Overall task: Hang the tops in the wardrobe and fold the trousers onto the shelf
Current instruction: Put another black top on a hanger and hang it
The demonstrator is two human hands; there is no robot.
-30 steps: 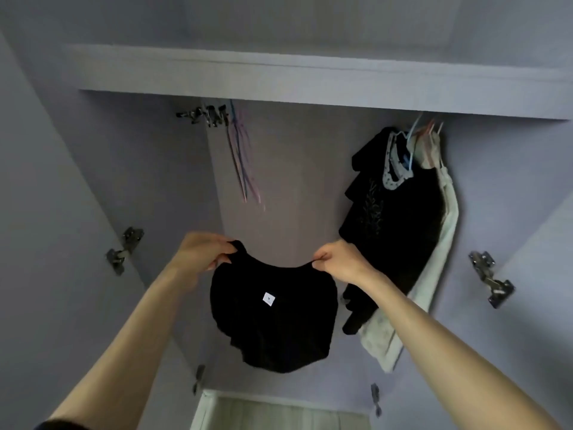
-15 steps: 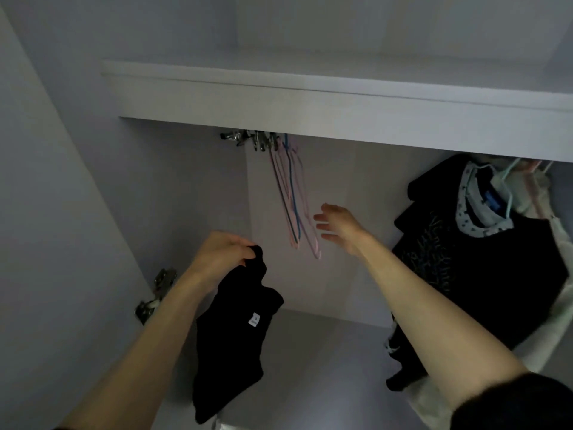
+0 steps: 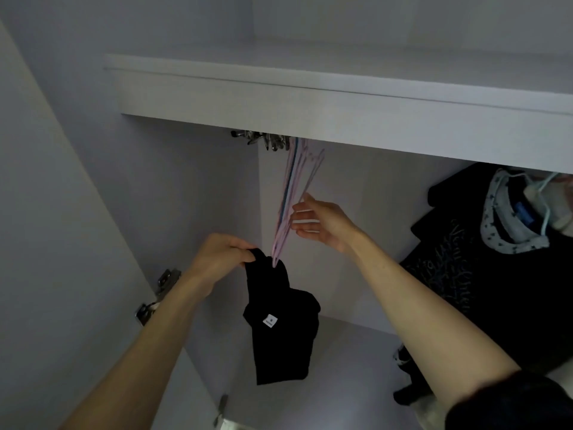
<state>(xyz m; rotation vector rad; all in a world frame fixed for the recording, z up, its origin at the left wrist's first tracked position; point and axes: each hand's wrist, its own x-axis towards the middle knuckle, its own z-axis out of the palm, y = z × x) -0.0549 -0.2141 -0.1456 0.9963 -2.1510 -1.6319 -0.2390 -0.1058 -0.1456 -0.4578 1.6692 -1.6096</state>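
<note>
The wardrobe stands open, its shelf (image 3: 341, 116) running across the upper half of the frame with nothing on the part I can see, so no trousers look folded away yet, as far as I can tell. At the right edge, dark tops (image 3: 483, 274) already hang on hangers under the shelf, one with a pale patterned collar; that share of the hanging looks done. In the lower centre a black top (image 3: 282, 330) dangles bunched, its white label showing, not on a hanger. The left hand (image 3: 217, 259), centre left, pinches it by the upper edge with curled fingers. A bunch of empty pink and blue hangers (image 3: 294, 197) hangs from clips in the upper centre. The right hand (image 3: 322, 221), just right of them, is open, fingers spread, touching or nearly touching the hangers; I cannot tell whether it holds one. I'd say this top needs a hanger next.
</note>
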